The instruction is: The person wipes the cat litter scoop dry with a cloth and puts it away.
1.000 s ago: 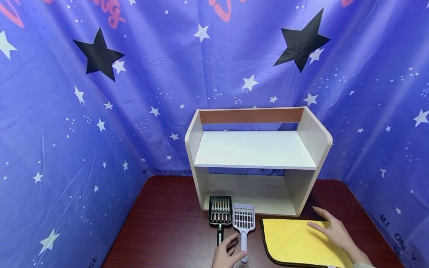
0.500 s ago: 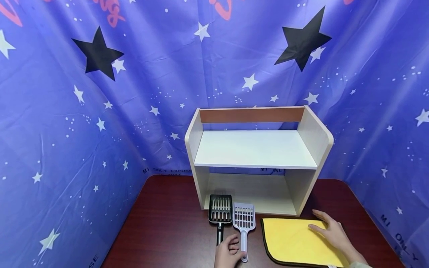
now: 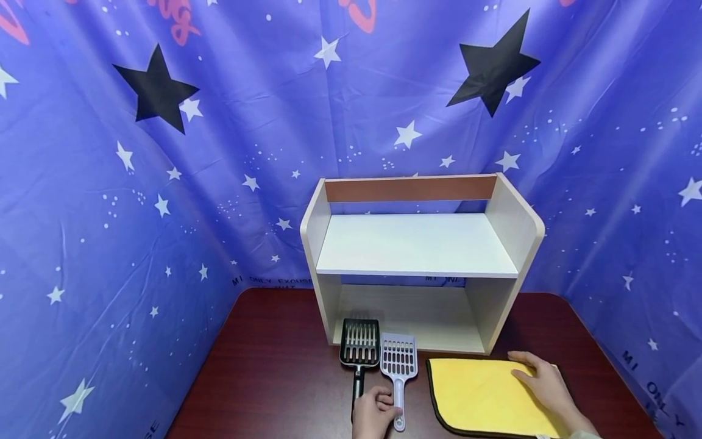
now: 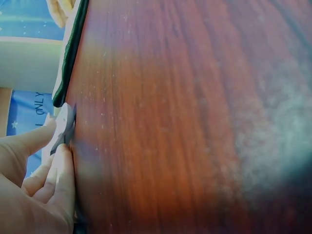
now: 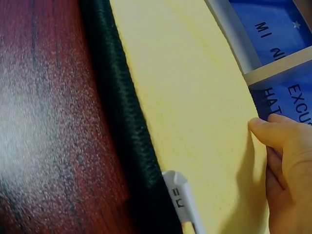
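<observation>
A pale lilac litter scoop (image 3: 398, 360) lies with its slotted head toward the shelf. My left hand (image 3: 373, 413) pinches its handle between thumb and fingers, seen edge-on in the left wrist view. Just left of it lies a black litter scoop (image 3: 359, 350), its handle end passing close by my left fingers and partly hidden. My right hand (image 3: 547, 385) is at the right part of a folded yellow towel (image 3: 482, 393) with dark edging. In the right wrist view, the thumb presses the towel's top while the curled fingers (image 5: 274, 168) sit at its edge, partly hidden.
A pale wooden two-tier shelf (image 3: 417, 244) stands behind the scoops and towel, and the scoop heads reach its front edge. Everything is on a dark red-brown table (image 3: 269, 372). A blue star-patterned cloth (image 3: 247, 152) hangs around the back and sides.
My left fingers have drawn together on the lilac scoop's handle. My right thumb and index finger have moved closer to each other at the towel's far edge. The scoops and towel have hardly moved.
</observation>
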Tool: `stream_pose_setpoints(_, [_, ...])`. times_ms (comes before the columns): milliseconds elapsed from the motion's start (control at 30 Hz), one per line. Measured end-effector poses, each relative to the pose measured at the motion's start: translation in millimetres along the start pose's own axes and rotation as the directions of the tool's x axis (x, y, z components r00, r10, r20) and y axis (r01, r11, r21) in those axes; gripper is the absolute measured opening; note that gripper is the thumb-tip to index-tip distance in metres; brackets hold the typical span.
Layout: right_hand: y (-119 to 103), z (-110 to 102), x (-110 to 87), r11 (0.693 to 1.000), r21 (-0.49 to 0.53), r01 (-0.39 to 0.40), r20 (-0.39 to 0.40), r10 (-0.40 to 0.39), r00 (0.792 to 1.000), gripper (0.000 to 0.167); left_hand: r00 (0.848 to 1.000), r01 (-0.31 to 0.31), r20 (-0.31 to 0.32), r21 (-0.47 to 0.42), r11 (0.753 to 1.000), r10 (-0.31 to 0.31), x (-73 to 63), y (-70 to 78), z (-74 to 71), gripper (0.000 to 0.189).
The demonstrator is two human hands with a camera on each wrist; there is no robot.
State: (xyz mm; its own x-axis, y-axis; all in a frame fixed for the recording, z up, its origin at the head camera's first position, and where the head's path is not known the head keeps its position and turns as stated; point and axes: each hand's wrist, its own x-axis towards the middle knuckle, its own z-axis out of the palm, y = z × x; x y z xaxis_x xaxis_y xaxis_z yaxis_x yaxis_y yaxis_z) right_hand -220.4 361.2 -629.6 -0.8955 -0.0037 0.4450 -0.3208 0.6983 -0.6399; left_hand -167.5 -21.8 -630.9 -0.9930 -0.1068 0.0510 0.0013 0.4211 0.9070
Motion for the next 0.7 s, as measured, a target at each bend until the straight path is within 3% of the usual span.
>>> stream_pose_setpoints(367, [-2.6,-3.5,5.0,0.982,-0.130,-0.139,0.112,0.154,0.982,0.029,0.999,0.033,0.013,0.089,0.995,-0.034,5.0,-1.0,3.8,0.024])
stream_pose_setpoints(700, [-5.1,-4.0,4.9,0.976,-0.204,-0.079,0.071,0.095,0.993,0.021,1.000,0.019,0.018,0.063,0.998,-0.020,5.9,1.7,0.6,0.022])
